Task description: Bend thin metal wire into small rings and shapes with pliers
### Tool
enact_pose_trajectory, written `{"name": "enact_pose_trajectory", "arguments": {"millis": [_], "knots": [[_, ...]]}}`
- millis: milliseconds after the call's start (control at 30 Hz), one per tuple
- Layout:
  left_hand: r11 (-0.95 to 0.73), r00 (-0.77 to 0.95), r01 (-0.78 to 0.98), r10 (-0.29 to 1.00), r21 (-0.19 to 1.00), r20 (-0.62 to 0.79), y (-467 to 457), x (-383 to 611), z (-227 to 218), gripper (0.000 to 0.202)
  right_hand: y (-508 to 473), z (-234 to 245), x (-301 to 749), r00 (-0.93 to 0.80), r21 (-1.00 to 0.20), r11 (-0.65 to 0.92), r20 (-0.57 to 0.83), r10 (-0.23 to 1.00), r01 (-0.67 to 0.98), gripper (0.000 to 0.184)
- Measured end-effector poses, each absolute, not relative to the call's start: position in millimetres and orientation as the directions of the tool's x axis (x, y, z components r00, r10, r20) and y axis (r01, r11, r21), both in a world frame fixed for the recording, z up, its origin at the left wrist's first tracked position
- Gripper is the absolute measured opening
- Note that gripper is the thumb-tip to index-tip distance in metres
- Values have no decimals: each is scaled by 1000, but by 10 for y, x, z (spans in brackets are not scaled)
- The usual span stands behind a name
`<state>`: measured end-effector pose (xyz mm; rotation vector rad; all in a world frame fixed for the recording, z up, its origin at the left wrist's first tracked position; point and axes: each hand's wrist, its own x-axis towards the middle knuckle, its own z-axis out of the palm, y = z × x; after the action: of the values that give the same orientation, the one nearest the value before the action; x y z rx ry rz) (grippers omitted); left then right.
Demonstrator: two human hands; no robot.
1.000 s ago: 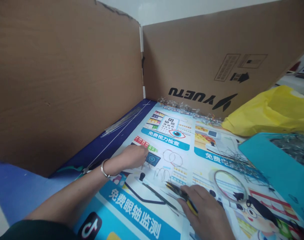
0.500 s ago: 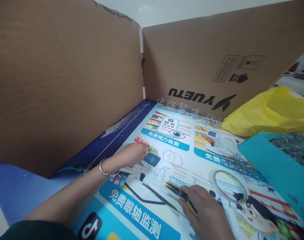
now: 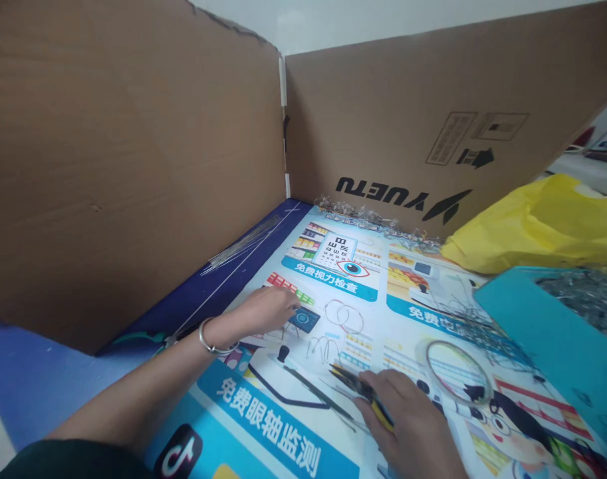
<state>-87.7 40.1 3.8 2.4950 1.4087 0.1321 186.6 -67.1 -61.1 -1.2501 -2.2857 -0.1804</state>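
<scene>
My right hand (image 3: 407, 422) grips a pair of pliers (image 3: 365, 394) with yellow-and-black handles, and their dark jaws point up and left. Just beyond the jaw tips stand several bent wire pieces (image 3: 324, 349) on the printed poster sheet. My left hand (image 3: 268, 311) rests low over the sheet, palm down, its fingers curled and pressed together. Whatever is between those fingertips is hidden or too thin to name. Two wire rings (image 3: 344, 316) lie overlapped to the right of my left hand. A coil of wire (image 3: 460, 371) sits above my right hand.
Cardboard walls (image 3: 133, 166) rise on the left and at the back. Straight wires (image 3: 243, 246) lie along the left edge, with green-handled pliers (image 3: 143, 338) nearer me. On the right are a yellow bag (image 3: 537, 226), a blue box (image 3: 522, 306) and tangled wire pieces (image 3: 492, 332).
The fingertips of my left hand have dipped slightly towards the sheet. My right hand and the pliers stay almost where they were.
</scene>
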Motion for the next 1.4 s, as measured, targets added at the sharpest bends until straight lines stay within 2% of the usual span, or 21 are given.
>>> {"name": "enact_pose_trajectory", "arguments": {"millis": [100, 167, 267, 333, 400, 433, 533, 667, 800, 1000, 1400], "knots": [[-446, 466, 864, 884, 233, -37, 402, -864, 52, 23, -672, -613, 1860, -433, -132, 563, 505, 747, 816, 23], [-424, 443, 854, 897, 302, 6, 403, -855, 98, 23, -671, -618, 1853, -427, -141, 561, 508, 748, 816, 23], [-423, 451, 720, 888, 549, 93, 391, -822, 167, 17, -671, -629, 1846, -414, -166, 557, 508, 756, 813, 23], [-363, 437, 523, 891, 771, 123, 362, -781, 175, 13, -675, -633, 1845, -402, -184, 557, 517, 756, 810, 22], [-162, 431, 232, 901, 959, 48, 305, -726, 142, 12, -679, -630, 1848, -388, -196, 556, 533, 752, 807, 23], [-21, 453, 75, 891, 997, -15, 268, -695, 115, 13, -679, -624, 1849, -379, -200, 555, 545, 748, 808, 24], [326, 546, -233, 824, 916, -154, 139, -595, 27, 16, -673, -588, 1857, -352, -200, 550, 583, 732, 811, 26], [495, 596, -355, 774, 793, -217, -7, -480, -25, 14, -654, -503, 1885, -351, -120, 532, 627, 695, 838, 26], [552, 574, -386, 771, 739, -277, -83, -417, -19, 14, -658, -411, 1915, -394, 22, 496, 640, 660, 868, 27], [565, 529, -385, 783, 730, -328, -145, -357, -17, 17, -709, -347, 1931, -473, 207, 460, 649, 596, 864, 30], [587, 546, -371, 765, 719, -342, -170, -309, -40, 16, -737, -385, 1976, -499, 240, 458, 617, 609, 856, 35]]}}
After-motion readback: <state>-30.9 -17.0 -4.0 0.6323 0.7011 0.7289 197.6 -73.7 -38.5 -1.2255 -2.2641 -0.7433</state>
